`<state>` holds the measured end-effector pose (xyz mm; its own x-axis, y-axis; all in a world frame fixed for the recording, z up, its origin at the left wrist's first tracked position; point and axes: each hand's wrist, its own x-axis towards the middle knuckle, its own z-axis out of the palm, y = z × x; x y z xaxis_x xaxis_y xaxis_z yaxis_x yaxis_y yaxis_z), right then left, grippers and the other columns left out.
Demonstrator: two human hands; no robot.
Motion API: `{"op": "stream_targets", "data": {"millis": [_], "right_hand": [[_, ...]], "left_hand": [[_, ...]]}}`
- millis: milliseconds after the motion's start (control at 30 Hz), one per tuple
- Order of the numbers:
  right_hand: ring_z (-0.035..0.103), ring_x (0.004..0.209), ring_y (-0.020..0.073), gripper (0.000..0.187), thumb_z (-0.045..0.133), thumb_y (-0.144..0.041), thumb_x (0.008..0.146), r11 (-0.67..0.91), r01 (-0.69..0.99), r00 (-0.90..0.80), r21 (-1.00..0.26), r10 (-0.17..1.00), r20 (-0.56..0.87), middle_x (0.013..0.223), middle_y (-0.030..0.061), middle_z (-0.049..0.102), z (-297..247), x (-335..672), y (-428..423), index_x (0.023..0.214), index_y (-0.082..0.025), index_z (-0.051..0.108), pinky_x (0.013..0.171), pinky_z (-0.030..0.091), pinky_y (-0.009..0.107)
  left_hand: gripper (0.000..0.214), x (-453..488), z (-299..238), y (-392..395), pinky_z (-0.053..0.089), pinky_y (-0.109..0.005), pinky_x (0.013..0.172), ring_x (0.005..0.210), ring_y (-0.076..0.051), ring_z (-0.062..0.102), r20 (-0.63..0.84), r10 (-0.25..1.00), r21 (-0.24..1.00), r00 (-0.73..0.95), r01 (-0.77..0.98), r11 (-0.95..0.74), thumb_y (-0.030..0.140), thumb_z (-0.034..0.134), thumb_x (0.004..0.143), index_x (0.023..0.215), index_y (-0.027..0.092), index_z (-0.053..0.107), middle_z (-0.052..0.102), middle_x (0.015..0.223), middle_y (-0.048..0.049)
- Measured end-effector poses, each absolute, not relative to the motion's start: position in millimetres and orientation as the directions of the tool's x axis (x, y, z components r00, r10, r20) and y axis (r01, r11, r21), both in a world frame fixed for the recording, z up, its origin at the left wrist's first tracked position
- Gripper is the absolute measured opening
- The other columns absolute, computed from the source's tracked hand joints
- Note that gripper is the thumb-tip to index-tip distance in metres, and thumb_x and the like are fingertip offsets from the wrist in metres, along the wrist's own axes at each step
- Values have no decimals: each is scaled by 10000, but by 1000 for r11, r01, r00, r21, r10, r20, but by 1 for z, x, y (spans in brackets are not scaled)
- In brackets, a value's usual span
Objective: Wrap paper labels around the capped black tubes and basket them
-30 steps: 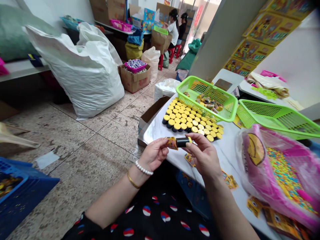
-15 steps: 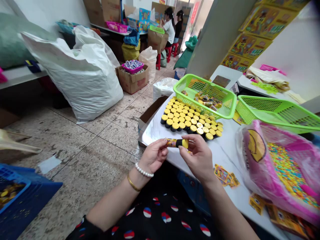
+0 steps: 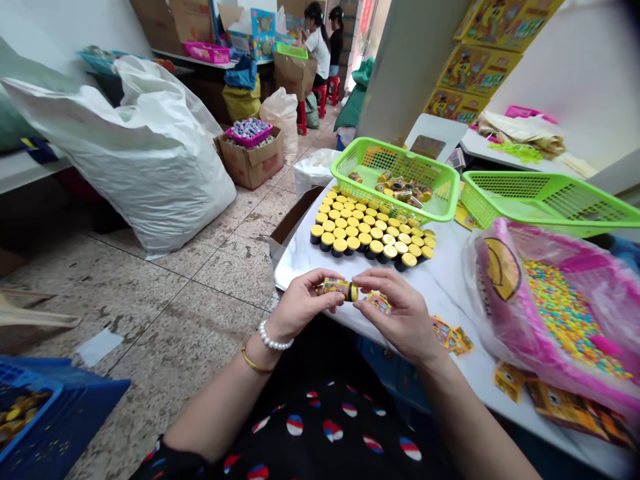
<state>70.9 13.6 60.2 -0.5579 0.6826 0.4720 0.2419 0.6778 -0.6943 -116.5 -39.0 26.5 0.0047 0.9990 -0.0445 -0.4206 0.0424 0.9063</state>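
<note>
My left hand (image 3: 303, 303) grips a small tube wrapped in a yellow printed label (image 3: 340, 289), holding it from the left. My right hand (image 3: 395, 312) comes in from the other side, its fingertips at the tube's dark right end. A loose printed label (image 3: 379, 302) lies just under those fingers on the white table (image 3: 453, 280). Beyond my hands stand tight rows of black tubes with yellow caps (image 3: 367, 233). A green plastic basket (image 3: 395, 179) holding several loose labelled tubes (image 3: 403, 190) sits at their far edge.
A second green basket (image 3: 545, 200) and a pink bag of colourful sweets (image 3: 565, 313) fill the table's right side. More labels (image 3: 450, 337) lie nearby. White sacks (image 3: 115, 147), a blue crate (image 3: 30, 413) and a cardboard box (image 3: 247, 157) stand on the tiled floor. Two co-workers (image 3: 317, 50) sit far back.
The yellow label now covers most of the tube, and its yellow cap no longer shows. My hands have drawn closer together, and the whole view has shifted slightly.
</note>
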Motion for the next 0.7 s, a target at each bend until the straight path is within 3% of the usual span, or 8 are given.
{"op": "stream_targets", "data": {"millis": [133, 300, 500, 567, 633, 700], "right_hand": [[671, 884, 204, 256, 680, -186, 836, 648, 290, -536, -705, 720, 441, 1014, 56, 695, 54, 76, 7, 1081, -259, 682, 815, 563, 377], [704, 840, 195, 199, 659, -204, 853, 410, 186, -481, -893, 830, 281, 960, 56, 706, 44, 75, 1, 1049, -232, 672, 776, 602, 356], [686, 955, 219, 230, 703, -152, 789, 645, 260, -413, -719, 747, 521, 1022, 65, 706, 40, 78, 3, 996, -252, 722, 871, 570, 387], [701, 903, 210, 194, 715, -184, 794, 531, 209, -386, -821, 816, 430, 985, 62, 724, 37, 75, 3, 981, -236, 719, 841, 584, 376], [714, 800, 196, 159, 726, -259, 813, 295, 136, -384, -946, 896, 224, 895, 54, 738, 34, 71, 2, 963, -210, 708, 769, 605, 355], [717, 753, 190, 206, 729, -328, 826, 110, 82, -401, -990, 913, 68, 855, 52, 745, 33, 68, 1, 978, -193, 698, 736, 612, 344]], "left_hand": [[305, -110, 29, -43, 498, -224, 638, 722, -130, 635, -45, 999, 919, 4, -393, 43, 212, 816, 727, 1001, 155, 694, 704, 871, -53], [312, -104, 33, -46, 515, -229, 748, 833, -150, 656, 32, 999, 967, -27, -251, -38, 193, 817, 721, 1009, 170, 698, 698, 947, -59], [256, -102, 29, -41, 522, -243, 663, 708, -141, 644, -22, 999, 937, -35, -350, 9, 230, 771, 775, 1002, 152, 683, 698, 824, -52], [256, -101, 31, -41, 526, -250, 731, 784, -155, 658, 6, 999, 958, -33, -288, -15, 198, 788, 750, 988, 154, 706, 708, 893, -67], [248, -102, 34, -40, 521, -251, 788, 849, -166, 660, 44, 998, 979, -34, -198, -50, 175, 783, 748, 989, 162, 726, 706, 957, -76], [236, -104, 36, -39, 514, -251, 829, 885, -168, 654, 82, 996, 990, -39, -112, -86, 165, 767, 762, 996, 170, 735, 700, 981, -77]]}}
